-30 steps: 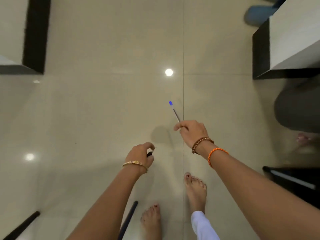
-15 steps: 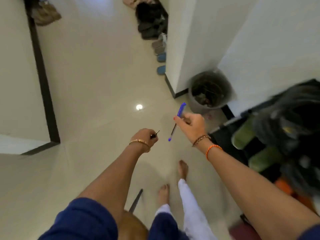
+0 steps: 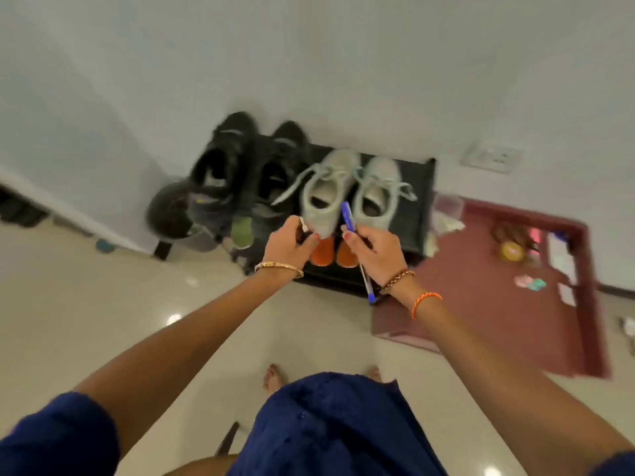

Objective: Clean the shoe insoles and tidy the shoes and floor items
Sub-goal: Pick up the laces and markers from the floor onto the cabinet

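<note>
Head camera view, looking down past a dark blue garment at two bare arms stretched forward over a glossy cream tiled floor [image 3: 103, 304]. Right hand [image 3: 372, 250], with a brown braided bracelet and an orange thread band at the wrist, has its fingers curled round a slim blue-capped ballpoint pen [image 3: 355, 249]; the cap end points up and away, the clear barrel runs down past the wrist. Left hand [image 3: 288, 247], wearing a thin gold bangle, pinches a small dark object with a pale tip [image 3: 303, 226] between thumb and curled fingers; blur hides what it is.

Just beyond both hands stands a low black shoe rack [image 3: 417, 201] against a white wall [image 3: 309, 63]. On its top sit a pair of pale mint-grey lace-up sneakers [image 3: 321, 201], openings facing up, and to their left a pair of black sneakers [image 3: 223, 166]. Orange shoe toes [image 3: 323, 254] show on a lower shelf beneath the hands, with a green one [image 3: 241, 231] further left. A round dark bin [image 3: 168, 214] sits left of the rack. A dark red mat [image 3: 498, 286] with small scattered items lies to the right.
</note>
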